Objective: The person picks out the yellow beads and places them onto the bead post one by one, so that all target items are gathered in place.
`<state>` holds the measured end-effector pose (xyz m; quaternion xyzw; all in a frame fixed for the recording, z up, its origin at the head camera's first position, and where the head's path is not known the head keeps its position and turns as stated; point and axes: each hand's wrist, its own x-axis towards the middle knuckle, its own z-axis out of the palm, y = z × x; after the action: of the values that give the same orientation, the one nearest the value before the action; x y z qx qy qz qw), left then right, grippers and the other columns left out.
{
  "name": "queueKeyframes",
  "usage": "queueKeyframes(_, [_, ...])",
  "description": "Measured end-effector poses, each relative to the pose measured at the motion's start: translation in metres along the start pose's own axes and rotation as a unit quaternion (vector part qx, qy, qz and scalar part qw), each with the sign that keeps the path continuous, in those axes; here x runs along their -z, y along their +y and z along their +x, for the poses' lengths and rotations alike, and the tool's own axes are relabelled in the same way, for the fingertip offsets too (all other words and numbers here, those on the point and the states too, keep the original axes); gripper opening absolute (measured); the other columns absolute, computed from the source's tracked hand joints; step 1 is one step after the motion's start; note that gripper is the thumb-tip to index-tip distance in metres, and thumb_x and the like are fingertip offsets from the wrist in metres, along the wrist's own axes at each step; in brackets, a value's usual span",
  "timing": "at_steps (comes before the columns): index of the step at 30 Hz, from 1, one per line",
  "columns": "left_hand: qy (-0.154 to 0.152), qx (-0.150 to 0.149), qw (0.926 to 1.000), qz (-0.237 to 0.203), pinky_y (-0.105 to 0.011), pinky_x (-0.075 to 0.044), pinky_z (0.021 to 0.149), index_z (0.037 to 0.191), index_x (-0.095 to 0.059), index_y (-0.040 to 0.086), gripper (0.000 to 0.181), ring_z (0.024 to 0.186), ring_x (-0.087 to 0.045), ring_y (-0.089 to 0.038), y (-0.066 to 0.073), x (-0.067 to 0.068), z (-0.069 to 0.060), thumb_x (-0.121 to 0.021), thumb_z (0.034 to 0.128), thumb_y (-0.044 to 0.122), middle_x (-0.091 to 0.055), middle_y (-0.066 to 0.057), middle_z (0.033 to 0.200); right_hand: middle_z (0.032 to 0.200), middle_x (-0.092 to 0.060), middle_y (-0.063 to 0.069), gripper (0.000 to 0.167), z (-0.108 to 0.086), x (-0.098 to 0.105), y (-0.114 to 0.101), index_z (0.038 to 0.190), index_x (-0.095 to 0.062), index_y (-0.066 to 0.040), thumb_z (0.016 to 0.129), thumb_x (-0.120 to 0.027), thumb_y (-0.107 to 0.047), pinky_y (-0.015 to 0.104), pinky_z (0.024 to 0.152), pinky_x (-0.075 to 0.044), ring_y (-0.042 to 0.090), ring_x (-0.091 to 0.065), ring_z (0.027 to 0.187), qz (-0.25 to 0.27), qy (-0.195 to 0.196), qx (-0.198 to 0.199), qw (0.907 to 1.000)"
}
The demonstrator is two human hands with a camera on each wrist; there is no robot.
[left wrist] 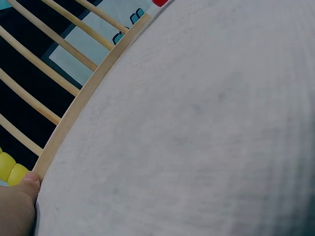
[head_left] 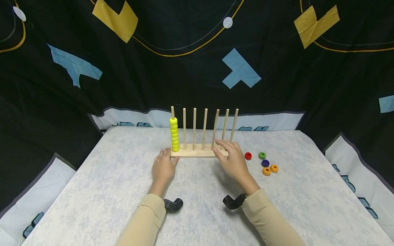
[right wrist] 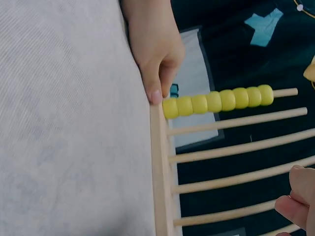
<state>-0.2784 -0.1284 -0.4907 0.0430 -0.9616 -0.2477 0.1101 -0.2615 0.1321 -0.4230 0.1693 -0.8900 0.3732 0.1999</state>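
A wooden base (head_left: 197,154) with a row of upright pegs (head_left: 194,128) stands on the table. Yellow beads (head_left: 174,135) are stacked on the leftmost peg, whose tip shows above them; the other pegs carry none. My left hand (head_left: 163,167) grips the base's left end, its thumb (right wrist: 155,96) on the front edge in the right wrist view. In front of the pegs on the right hovers my right hand (head_left: 234,163), thumb and fingers apart and no object visible between them. Its fingertips (right wrist: 295,184) also show in the right wrist view.
Right of the base lie loose beads: a red bead (head_left: 248,156), a green bead (head_left: 262,155), a purple bead (head_left: 265,163) and two orange beads (head_left: 266,171). The pale table (head_left: 197,212) ends at a dark curtain (head_left: 172,82) behind.
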Motion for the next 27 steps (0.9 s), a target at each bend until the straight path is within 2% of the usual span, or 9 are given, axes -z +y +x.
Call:
queueKeyframes(9, [0.000, 0.002, 1.0000, -0.005, -0.050, -0.025, 0.123, 0.148, -0.041, -0.002, 0.066, 0.148, -0.032, -0.037, 0.000, 0.000, -0.002, -0.055, 0.1006, 0.042, -0.042, -0.020, 0.154, 0.129, -0.068, 0.001, 0.037, -0.008, 0.003, 0.013, 0.130, -0.066, -0.017, 0.096, -0.067, -0.032, 0.037, 0.082, -0.049, 0.022, -0.055, 0.101, -0.005, 0.024, -0.009, 0.9997])
queueKeyframes(20, [0.007, 0.001, 0.9997, -0.023, -0.050, -0.024, 0.123, 0.149, -0.041, 0.000, 0.067, 0.149, -0.031, -0.036, -0.001, 0.000, -0.001, -0.055, 0.1003, 0.044, -0.042, -0.018, 0.155, 0.128, -0.068, 0.004, 0.036, -0.008, 0.008, 0.014, 0.129, -0.067, -0.014, 0.098, -0.063, -0.033, 0.040, 0.082, -0.050, 0.022, -0.056, 0.100, -0.009, 0.030, -0.011, 0.9994])
queueKeyframes(24, [0.027, -0.002, 0.9986, -0.045, -0.050, -0.021, 0.125, 0.148, -0.042, 0.001, 0.065, 0.150, -0.029, -0.036, -0.003, 0.000, -0.002, -0.055, 0.1007, 0.043, -0.041, -0.019, 0.155, 0.131, -0.067, 0.004, 0.038, -0.009, 0.010, 0.012, 0.131, -0.065, -0.014, 0.099, -0.062, -0.034, 0.043, 0.085, -0.052, 0.023, -0.056, 0.105, -0.015, 0.022, -0.017, 0.9995])
queueKeyframes(27, [0.066, -0.008, 0.9956, -0.067, -0.051, -0.022, 0.124, 0.146, -0.045, 0.001, 0.061, 0.149, -0.031, -0.037, -0.005, 0.002, -0.004, -0.056, 0.1008, 0.040, -0.044, -0.019, 0.154, 0.133, -0.065, 0.005, 0.040, -0.009, 0.012, 0.009, 0.133, -0.064, -0.015, 0.099, -0.062, -0.036, 0.046, 0.089, -0.051, 0.025, -0.056, 0.109, -0.032, 0.015, -0.020, 0.9992])
